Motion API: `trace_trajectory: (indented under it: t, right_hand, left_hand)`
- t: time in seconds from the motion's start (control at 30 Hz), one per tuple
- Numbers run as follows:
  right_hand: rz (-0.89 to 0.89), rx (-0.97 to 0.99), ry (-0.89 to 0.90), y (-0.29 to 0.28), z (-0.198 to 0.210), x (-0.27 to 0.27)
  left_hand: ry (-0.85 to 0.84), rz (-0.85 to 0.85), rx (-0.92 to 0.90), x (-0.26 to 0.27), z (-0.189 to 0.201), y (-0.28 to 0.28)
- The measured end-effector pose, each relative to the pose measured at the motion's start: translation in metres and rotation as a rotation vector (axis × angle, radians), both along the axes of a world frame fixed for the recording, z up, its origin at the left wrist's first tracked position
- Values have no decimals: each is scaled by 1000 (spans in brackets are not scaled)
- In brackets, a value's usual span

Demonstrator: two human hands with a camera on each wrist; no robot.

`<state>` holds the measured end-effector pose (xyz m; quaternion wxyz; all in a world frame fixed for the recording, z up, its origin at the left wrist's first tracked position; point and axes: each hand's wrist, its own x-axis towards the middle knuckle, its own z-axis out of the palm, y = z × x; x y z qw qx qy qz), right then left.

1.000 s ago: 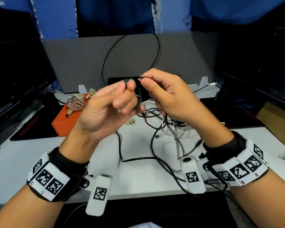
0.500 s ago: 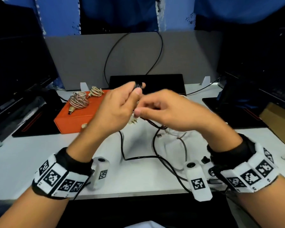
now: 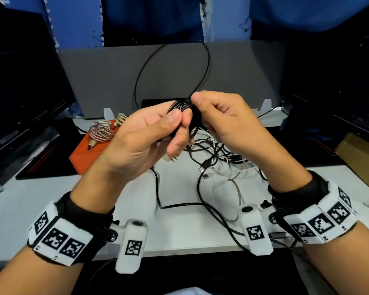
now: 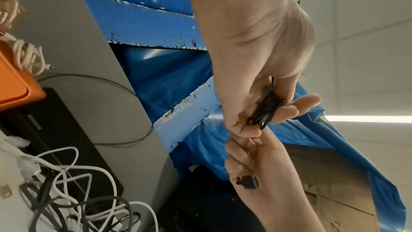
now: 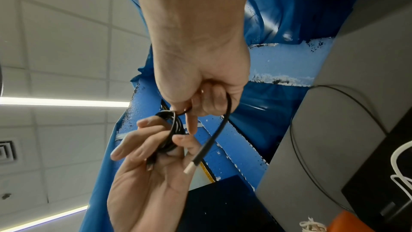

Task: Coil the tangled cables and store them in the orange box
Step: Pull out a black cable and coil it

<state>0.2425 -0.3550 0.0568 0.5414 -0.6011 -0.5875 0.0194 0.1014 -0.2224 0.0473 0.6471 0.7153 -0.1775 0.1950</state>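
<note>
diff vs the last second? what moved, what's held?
Right hand dropped away half a second ago, then came back up to pinch the black cable coil beside the left hand, which gripped it throughout. Orange box with its coiled cables and the table tangle unchanged.

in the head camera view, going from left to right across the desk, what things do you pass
Orange box with coiled braided cables on it → left hand → black cable coil held in both hands → right hand → cardboard box.
</note>
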Motion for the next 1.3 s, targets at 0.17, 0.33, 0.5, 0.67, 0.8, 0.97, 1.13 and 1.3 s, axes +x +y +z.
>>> trace_trajectory:
  t: [0.17,0.33,0.5,0.67,0.8,0.97,1.13,1.3]
  right_hand:
    - [56,13,20,3,-3,-6]
    - [5,-46,18,4,-3,-5]
    - [64,-276,8,5,-8,-18]
    - [154,-477,23,2,-8,-27]
    - [111,-566,-78,-6,-3,-18]
    - [-9,-398,-136,-17,12,0]
    - [77,-91,75,-15,11,-2]
    - [10,-15,186,-2,2,-4]
  left_hand:
    - [4,-23,-150,-5,6,-5]
    - [-41,25,-229,-4,9,-9]
    - [-206,379,-55,4,5,-9]
    - [-308,835,603,10,-8,-10]
    - [-66,943,1069,12,-12,1]
    - [143,433,729,9,-9,20]
    - [138,109,343,4,-5,20]
    - [89,-5,-114,7,-8,10]
